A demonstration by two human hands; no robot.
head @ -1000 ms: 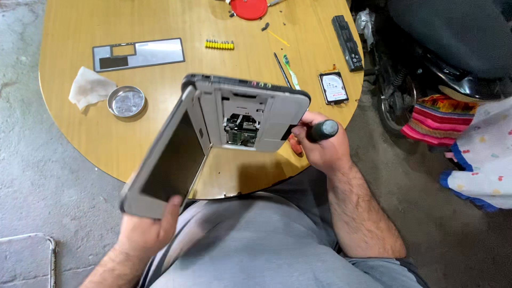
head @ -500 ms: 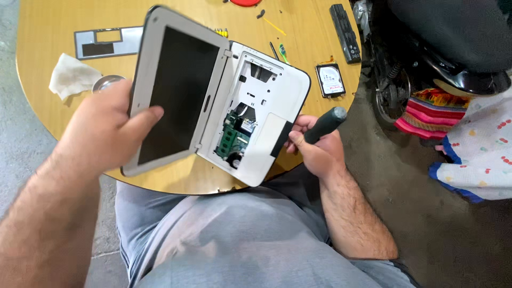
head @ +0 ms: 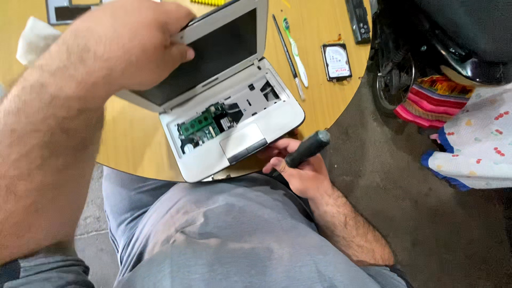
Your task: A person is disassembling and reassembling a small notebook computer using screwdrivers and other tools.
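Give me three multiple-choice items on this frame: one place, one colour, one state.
1. Where does the small silver hard drive lie?
A. on the round wooden table, right of the laptop
B. on the floor
C. inside the laptop

2. What colour is the memory board in the small white open laptop?
A. red
B. green
C. blue

3. What does the right hand hold?
A. nothing
B. a toothbrush
C. a black-handled screwdriver

Key: 1 A, it rests flat on the tabletop near the edge; 2 B, the exposed board is green; 3 C, fingers wrap the dark handle while the left hand takes the lid.
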